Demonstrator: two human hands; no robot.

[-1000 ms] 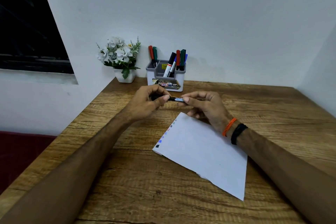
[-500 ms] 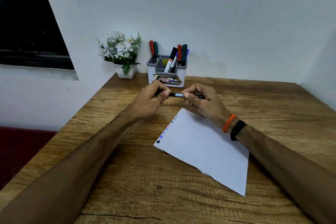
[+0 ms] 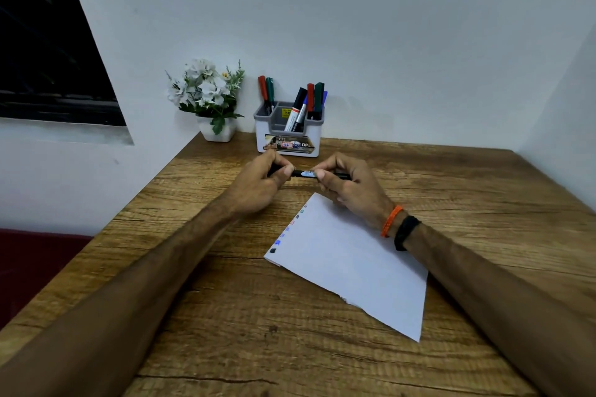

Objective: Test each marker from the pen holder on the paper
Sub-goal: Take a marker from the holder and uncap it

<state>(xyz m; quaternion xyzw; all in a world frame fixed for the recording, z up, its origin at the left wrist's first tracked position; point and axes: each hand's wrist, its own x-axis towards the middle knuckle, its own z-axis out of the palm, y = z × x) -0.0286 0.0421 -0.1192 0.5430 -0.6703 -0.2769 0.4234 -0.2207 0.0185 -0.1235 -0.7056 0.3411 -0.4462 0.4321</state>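
I hold a black marker (image 3: 304,174) level between my two hands, above the wooden table (image 3: 451,190) and just in front of the pen holder (image 3: 288,138). My left hand (image 3: 261,185) grips one end with curled fingers, and my right hand (image 3: 350,185) pinches the other end. The paper (image 3: 351,261) lies on the table under my right wrist, with small colour marks along its left edge. More markers stand in the holder, beside a small flower pot (image 3: 216,132).

Black marker (image 3: 304,174), seemingly blue-labelled
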